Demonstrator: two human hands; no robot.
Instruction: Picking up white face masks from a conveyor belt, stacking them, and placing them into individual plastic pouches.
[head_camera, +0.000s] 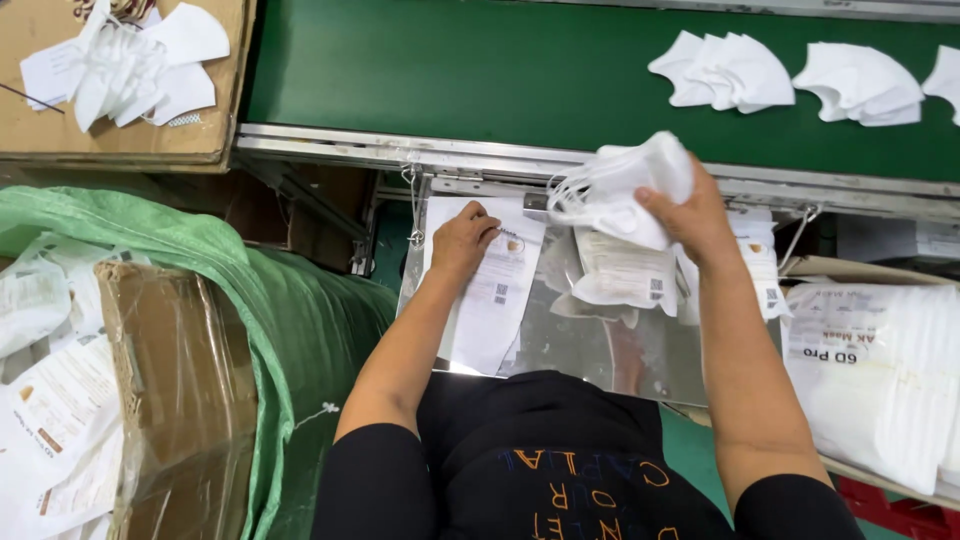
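My right hand (690, 215) grips a stack of white folded face masks (620, 185) with loose ear loops, held above a shiny metal work tray (590, 345). My left hand (462, 240) rests flat on an empty printed pouch (495, 290) lying on the tray's left side. A filled pouch (625, 275) lies just below the held masks, with another printed pouch (760, 260) to its right. Further piles of white masks (725, 72) (860, 85) lie on the green conveyor belt (480, 75) beyond the tray.
A cardboard box lid (120, 140) at upper left holds loose masks. A green woven sack (290, 320) and a plastic-wrapped carton (175, 390) with printed pouches stand at my left. A stack of packed mask pouches (880, 370) sits at my right.
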